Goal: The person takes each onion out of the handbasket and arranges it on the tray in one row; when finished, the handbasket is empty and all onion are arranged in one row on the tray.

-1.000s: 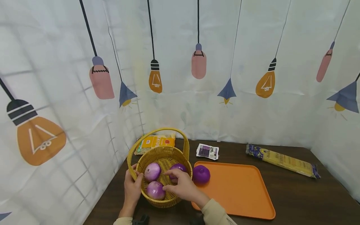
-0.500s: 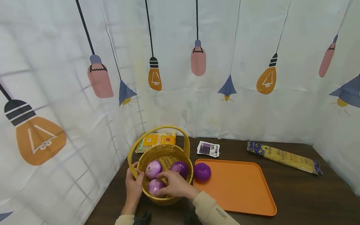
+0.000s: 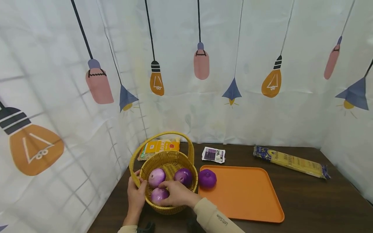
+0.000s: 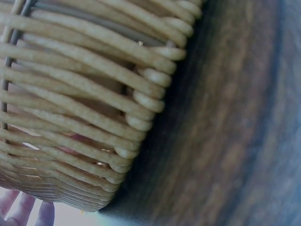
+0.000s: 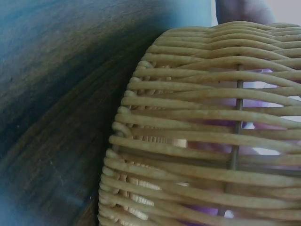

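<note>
The left hand [image 3: 136, 194] grips the basket [image 3: 167, 158] by one side — seemingly to steady it — while the right hand [image 3: 178, 194] pinches the nearest onion [image 3: 158, 195] inside, reaching from above.

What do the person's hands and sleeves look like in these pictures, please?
The left hand and right hand are both gloveless. The left sleeve and right sleeve are cream or beige, the right one bearing small dark lettering. A black device shows beside the left sleeve.

The onions [image 3: 156, 176] are purple, the basket [image 3: 166, 211] yellow.
</note>
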`<state>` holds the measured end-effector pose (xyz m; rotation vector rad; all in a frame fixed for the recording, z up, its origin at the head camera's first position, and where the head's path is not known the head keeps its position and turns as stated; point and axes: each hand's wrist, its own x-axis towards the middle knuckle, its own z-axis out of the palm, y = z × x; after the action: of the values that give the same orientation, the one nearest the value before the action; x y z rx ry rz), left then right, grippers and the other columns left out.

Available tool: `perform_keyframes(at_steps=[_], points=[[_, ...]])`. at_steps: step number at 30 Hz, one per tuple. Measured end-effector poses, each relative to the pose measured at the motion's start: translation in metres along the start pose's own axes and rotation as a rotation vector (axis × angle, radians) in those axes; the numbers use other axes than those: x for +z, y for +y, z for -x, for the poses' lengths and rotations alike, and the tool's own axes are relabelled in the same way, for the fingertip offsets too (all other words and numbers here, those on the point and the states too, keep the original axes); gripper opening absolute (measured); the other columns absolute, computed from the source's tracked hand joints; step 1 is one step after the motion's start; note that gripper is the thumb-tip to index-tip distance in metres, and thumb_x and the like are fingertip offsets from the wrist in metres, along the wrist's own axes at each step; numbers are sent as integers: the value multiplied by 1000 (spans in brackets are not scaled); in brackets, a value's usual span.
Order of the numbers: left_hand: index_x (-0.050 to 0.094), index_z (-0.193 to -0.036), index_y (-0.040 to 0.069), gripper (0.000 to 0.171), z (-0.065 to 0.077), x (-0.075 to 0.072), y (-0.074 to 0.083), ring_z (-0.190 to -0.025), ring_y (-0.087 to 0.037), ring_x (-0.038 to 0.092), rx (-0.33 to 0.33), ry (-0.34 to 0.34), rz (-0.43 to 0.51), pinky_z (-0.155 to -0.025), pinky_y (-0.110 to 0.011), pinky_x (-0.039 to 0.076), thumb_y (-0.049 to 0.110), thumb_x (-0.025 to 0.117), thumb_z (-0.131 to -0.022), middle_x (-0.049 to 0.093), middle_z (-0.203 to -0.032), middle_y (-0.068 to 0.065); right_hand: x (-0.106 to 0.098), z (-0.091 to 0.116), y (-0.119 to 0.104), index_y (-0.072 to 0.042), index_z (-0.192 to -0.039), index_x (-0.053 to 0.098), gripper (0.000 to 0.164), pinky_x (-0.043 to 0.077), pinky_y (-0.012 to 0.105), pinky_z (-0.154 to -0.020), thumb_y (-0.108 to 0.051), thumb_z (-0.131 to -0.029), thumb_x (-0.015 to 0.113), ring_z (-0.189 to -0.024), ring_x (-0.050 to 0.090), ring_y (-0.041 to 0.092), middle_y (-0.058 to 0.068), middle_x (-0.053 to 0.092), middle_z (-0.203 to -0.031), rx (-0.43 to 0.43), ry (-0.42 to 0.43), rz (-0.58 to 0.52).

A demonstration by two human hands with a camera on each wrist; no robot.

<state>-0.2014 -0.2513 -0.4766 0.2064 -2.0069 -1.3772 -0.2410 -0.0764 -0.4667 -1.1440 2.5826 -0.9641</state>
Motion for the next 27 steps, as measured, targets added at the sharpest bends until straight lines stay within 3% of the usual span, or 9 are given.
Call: perform_keyframes(at_steps=[5, 11, 15, 21, 27], points=[[55, -112, -10, 27, 0, -1, -1, -76, -7, 49, 10, 5, 2, -67, -13, 39, -6, 60, -85, 58, -106, -24, 1, -1, 0, -15, -127, 62, 57, 48, 20, -87, -34, -77, 81, -104, 59, 2, -8, 66, -115, -33, -14, 46], [52, -97, -6, 12, 0, -1, -3, -92, -6, 51, 32, 0, 12, -73, -8, 40, -7, 59, -86, 57, -126, -27, 0, 0, 0, -15, -124, 62, 58, 47, 24, -89, -36, -74, 82, -103, 56, 7, -5, 62, -112, -1, 4, 76], [51, -93, -5, 11, 0, 0, -3, -96, -5, 51, 45, 9, 11, -76, -7, 39, -8, 58, -86, 56, -127, -28, 0, 1, 1, -17, -125, 61, 61, 47, 26, -88, -35, -71, 83, -102, 53, 8, -3, 58, -113, 23, 15, 66], [52, -101, -9, 16, 0, 0, -5, -92, -5, 51, 41, -7, 17, -73, -8, 40, -7, 58, -87, 56, -124, -28, -2, 3, 2, -18, -129, 58, 66, 48, 27, -85, -36, -70, 83, -97, 52, 7, -1, 53, -113, 24, 28, 1], [51, -96, -7, 12, 1, 0, -5, -94, -5, 51, 49, -2, 10, -74, -7, 39, -8, 58, -87, 56, -125, -28, -4, 7, 0, -19, -124, 60, 59, 48, 27, -85, -33, -71, 81, -99, 52, 6, -4, 55, -115, 10, 36, -42]])
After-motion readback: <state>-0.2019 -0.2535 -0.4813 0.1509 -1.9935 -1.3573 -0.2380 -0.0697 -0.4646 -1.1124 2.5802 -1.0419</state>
